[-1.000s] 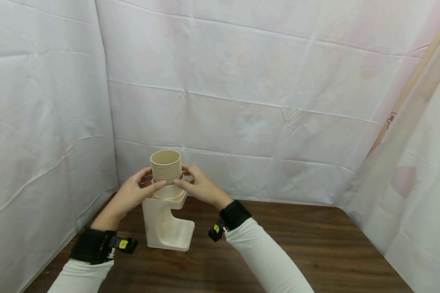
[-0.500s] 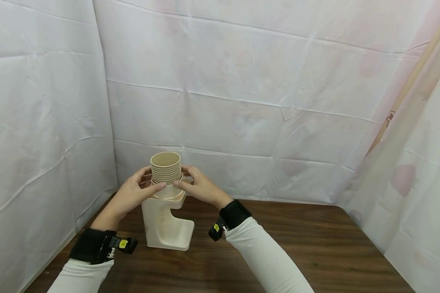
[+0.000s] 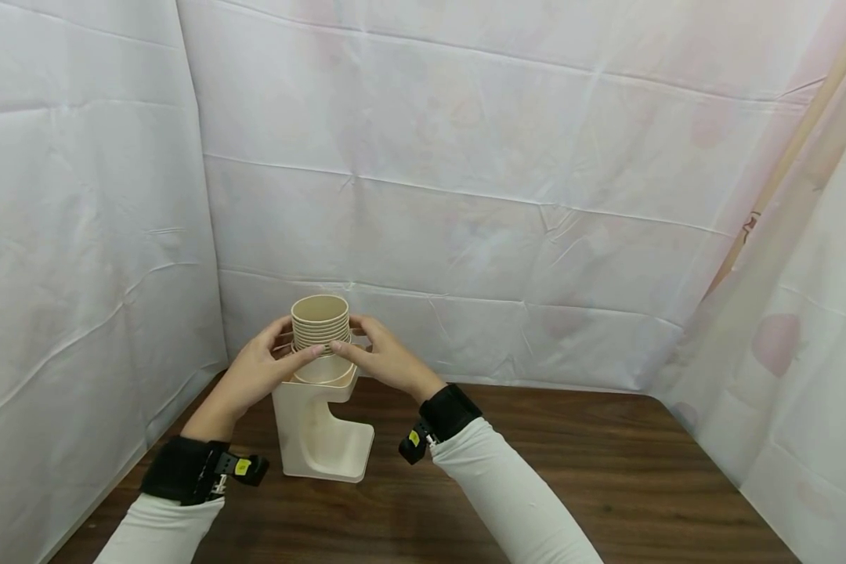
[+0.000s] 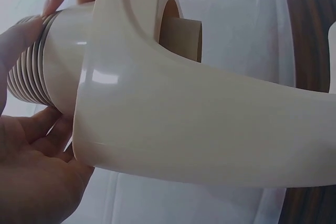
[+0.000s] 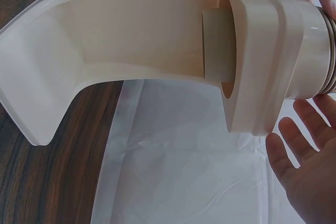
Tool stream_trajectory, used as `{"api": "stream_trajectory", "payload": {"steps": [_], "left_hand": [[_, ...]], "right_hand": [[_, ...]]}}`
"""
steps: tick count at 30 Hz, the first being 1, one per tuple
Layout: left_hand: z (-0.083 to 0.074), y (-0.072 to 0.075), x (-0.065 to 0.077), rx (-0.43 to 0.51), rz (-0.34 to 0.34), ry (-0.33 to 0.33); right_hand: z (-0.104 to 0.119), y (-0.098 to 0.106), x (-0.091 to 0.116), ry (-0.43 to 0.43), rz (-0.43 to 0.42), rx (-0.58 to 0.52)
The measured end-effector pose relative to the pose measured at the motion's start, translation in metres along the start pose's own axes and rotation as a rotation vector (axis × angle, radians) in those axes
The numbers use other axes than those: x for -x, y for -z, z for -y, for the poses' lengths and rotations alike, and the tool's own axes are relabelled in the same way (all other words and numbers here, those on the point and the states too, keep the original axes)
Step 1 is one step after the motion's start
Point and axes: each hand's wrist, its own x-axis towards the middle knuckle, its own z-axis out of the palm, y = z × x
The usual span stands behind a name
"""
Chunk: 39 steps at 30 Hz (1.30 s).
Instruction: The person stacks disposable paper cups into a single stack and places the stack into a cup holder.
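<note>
A stack of beige paper cups, open ends up, stands in the round collar of a cream cup dispenser in the head view. My left hand holds the stack's left side low down, thumb at the front by the lower rims. From the right, my right hand holds the same stack, its thumb almost meeting the left one. The bottom cup pokes out below the dispenser's ring in the left wrist view. Behind the cups, most of the far fingers are hidden in the head view.
The dispenser stands on a dark wood table, its C-shaped opening facing right. White cloth hangs behind and on both sides, close to the table's edges. A wooden pole slants along the right side.
The cup stack has sunk slightly into the collar. Both thumbs have drawn a little closer together at the front of it. The dispenser has stayed in place.
</note>
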Motion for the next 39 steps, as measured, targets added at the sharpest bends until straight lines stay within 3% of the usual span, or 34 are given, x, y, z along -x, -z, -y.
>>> {"api": "stream_trajectory", "payload": {"steps": [9, 24, 30, 39], "left_hand": [[0.005, 0.000, 0.000, -0.035, 0.000, 0.009], [0.005, -0.003, 0.003, -0.001, -0.019, -0.008], [0.002, -0.005, 0.011, -0.009, -0.066, -0.069], [-0.003, -0.004, 0.031, -0.069, -0.107, -0.116]], "right_hand": [[0.004, -0.001, 0.003, 0.002, 0.018, 0.012], [-0.008, -0.005, 0.003, 0.008, 0.021, 0.012], [-0.010, -0.006, 0.010, 0.081, -0.016, 0.043], [-0.017, 0.004, 0.031, 0.089, -0.026, 0.142]]}}
